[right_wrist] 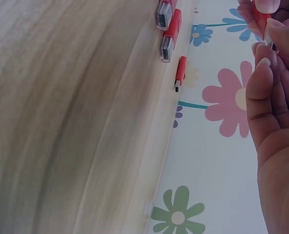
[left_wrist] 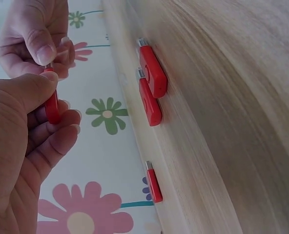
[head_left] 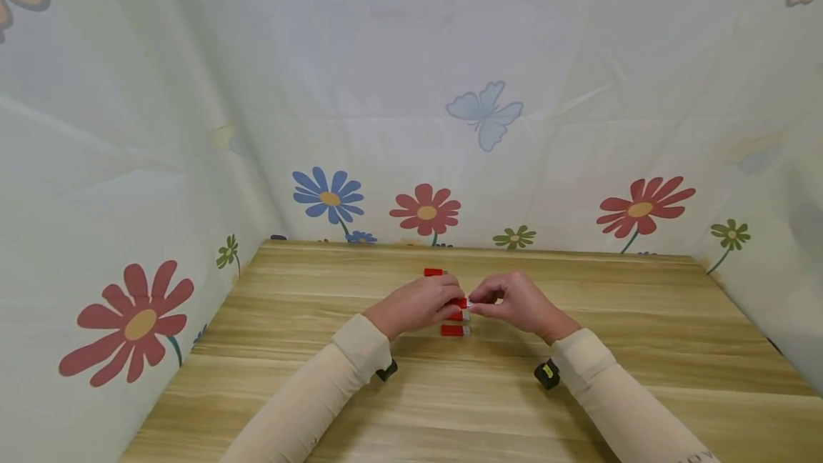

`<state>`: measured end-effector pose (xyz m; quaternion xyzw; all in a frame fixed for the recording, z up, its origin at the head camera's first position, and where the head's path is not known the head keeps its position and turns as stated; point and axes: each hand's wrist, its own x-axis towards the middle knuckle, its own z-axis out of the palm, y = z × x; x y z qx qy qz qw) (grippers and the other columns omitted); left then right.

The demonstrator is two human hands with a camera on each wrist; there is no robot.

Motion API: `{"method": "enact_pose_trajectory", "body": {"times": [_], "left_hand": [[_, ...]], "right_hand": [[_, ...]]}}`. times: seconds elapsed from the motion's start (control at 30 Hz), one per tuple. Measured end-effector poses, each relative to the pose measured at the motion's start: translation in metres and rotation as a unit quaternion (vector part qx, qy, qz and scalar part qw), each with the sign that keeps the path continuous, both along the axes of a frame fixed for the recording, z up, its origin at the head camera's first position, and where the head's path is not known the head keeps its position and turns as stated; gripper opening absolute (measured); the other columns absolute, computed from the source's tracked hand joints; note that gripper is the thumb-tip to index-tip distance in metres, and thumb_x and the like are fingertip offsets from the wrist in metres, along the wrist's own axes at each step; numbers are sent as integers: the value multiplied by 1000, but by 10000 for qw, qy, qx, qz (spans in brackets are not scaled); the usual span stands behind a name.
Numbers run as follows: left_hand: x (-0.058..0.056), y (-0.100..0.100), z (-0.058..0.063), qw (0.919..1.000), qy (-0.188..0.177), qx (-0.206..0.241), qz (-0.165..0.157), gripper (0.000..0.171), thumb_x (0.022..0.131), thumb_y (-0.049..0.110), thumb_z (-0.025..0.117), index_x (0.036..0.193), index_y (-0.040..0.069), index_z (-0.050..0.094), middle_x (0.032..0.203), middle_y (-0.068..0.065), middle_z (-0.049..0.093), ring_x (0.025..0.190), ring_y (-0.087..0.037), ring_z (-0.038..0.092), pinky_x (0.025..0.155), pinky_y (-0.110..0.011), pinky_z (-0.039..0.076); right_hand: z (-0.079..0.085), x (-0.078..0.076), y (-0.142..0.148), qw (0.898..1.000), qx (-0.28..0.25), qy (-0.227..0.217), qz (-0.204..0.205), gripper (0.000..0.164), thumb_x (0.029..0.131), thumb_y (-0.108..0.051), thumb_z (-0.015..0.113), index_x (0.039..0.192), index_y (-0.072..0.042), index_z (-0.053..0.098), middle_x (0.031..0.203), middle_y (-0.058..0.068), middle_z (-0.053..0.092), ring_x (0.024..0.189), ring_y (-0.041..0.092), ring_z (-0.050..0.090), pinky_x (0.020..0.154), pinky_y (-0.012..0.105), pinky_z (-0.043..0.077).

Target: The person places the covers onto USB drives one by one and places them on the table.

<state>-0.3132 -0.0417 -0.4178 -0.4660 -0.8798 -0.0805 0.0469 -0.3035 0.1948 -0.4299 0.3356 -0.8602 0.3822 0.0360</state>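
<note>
My left hand [head_left: 421, 304] pinches the red body of a USB flash drive [left_wrist: 52, 107] between thumb and fingers, raised off the table. Thumb and fingertips of my right hand [head_left: 517, 304] pinch the same drive at its plug end. Fingers mostly cover that end, so whether a clear cap sits there I cannot tell. Below the hands, a near red drive [head_left: 452, 331] and another red drive [right_wrist: 171, 36] lie side by side on the table, with clear caps over their plugs. A third red drive [head_left: 434, 272] lies farther back, its metal plug bare.
The wood-grain table [head_left: 360, 270] ends at a white curtain [head_left: 386, 91] printed with flowers and butterflies, which also hangs at both sides. A small black device [head_left: 386, 370] shows beneath the left wrist, and another black device [head_left: 547, 374] beneath the right.
</note>
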Motion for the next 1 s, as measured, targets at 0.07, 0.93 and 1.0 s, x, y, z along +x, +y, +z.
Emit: {"method": "enact_pose_trajectory", "body": {"times": [0.07, 0.93, 1.0], "left_hand": [[-1, 1, 0, 10000, 6, 32, -28, 25, 96, 25, 72, 119, 15, 72, 109, 2, 68, 93, -8, 62, 88, -17, 55], [-13, 0, 2, 9980, -11, 607, 169, 22, 92, 26, 78, 112, 16, 76, 102, 4, 68, 88, -6, 62, 84, -13, 54], [-15, 0, 1, 9975, -44, 661, 227, 22, 91, 25, 79, 111, 16, 76, 101, 5, 68, 88, -6, 63, 84, -14, 54]], "right_hand": [[-1, 0, 1, 10000, -17, 32, -19, 10, 86, -21, 83, 96, -21, 81, 94, -4, 79, 80, 6, 69, 73, 25, 59], [10, -11, -3, 9994, 283, 191, 47, 12, 87, -24, 83, 99, -21, 80, 88, -9, 75, 70, 7, 61, 64, 26, 56], [9, -13, -3, 9995, 271, 180, 32, 11, 88, -24, 82, 98, -21, 80, 87, -9, 74, 70, 8, 61, 63, 25, 55]]}}
